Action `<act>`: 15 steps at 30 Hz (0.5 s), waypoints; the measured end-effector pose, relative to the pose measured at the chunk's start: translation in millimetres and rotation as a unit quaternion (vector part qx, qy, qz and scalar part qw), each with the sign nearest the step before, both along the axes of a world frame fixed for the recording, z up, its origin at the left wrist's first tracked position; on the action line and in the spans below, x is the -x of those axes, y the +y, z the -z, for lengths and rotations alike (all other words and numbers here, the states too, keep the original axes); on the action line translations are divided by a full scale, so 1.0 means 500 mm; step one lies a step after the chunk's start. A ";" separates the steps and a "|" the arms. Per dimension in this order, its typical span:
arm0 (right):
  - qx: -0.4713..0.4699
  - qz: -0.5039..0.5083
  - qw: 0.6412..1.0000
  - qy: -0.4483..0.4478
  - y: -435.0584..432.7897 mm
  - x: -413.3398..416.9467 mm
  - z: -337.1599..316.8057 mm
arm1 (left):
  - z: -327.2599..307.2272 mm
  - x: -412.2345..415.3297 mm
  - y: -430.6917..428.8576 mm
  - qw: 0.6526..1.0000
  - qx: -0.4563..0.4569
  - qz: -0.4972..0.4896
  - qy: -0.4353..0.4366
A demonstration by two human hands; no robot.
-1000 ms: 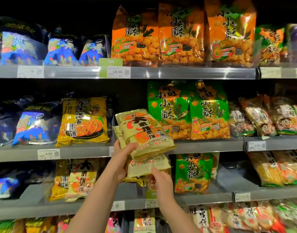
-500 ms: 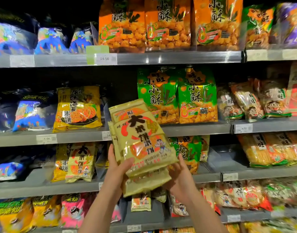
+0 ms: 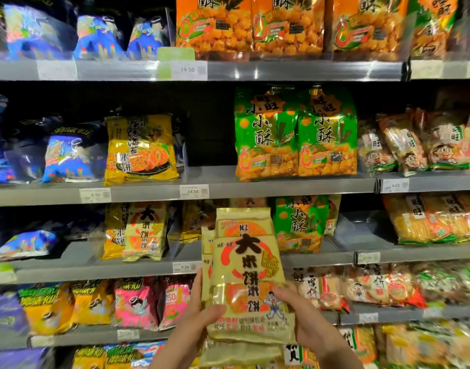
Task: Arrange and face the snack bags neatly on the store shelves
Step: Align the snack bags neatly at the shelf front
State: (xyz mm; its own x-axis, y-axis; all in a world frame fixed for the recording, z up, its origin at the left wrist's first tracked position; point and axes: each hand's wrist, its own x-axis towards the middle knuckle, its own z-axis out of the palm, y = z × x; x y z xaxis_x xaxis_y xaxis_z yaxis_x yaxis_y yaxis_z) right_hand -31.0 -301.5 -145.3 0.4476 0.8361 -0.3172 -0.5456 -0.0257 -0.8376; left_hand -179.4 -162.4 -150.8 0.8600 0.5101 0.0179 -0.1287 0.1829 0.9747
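Note:
I hold a stack of pale yellow rice-cracker bags upright in front of the shelves, faces toward me. My left hand grips the stack's lower left edge, thumb across the front. My right hand grips its lower right edge, fingers over the front. A matching pale yellow bag stands on the third shelf, to the left of the stack. The second shelf has a bare gap between the yellow seaweed-cracker bags and the green bags.
Orange bags line the top shelf, blue bags fill the left side, cartoon-face packs the right. A green bag stands just behind the held stack. Pink and yellow bags sit on the lower shelf.
The stack has come away from the second shelf, dropped lower and turned from tilted to upright. My right hand moved from under it to its right edge. The view shifted.

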 end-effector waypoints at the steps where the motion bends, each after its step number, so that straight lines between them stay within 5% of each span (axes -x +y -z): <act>1: 0.017 -0.005 1.000 0.004 0.007 0.014 0.009 | 0.014 0.013 0.004 1.000 0.017 -0.004 0.008; 8: 0.068 -0.017 0.996 -0.053 0.136 0.036 0.038 | 0.048 0.032 0.122 0.991 0.110 -0.014 0.075; 15: 0.063 -0.052 0.990 -0.119 0.342 -0.090 0.021 | -0.011 -0.091 0.272 0.993 0.065 -0.063 0.082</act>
State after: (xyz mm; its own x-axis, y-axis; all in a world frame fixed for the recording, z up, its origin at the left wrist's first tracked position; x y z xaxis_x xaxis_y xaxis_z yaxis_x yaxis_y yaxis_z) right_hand 13.8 -130.4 -155.5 0.4362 0.8417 -0.3182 -0.3222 -0.1841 -0.9286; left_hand -133.6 -26.1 -145.4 0.7757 0.6019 -0.1900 -0.0001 0.3011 0.9536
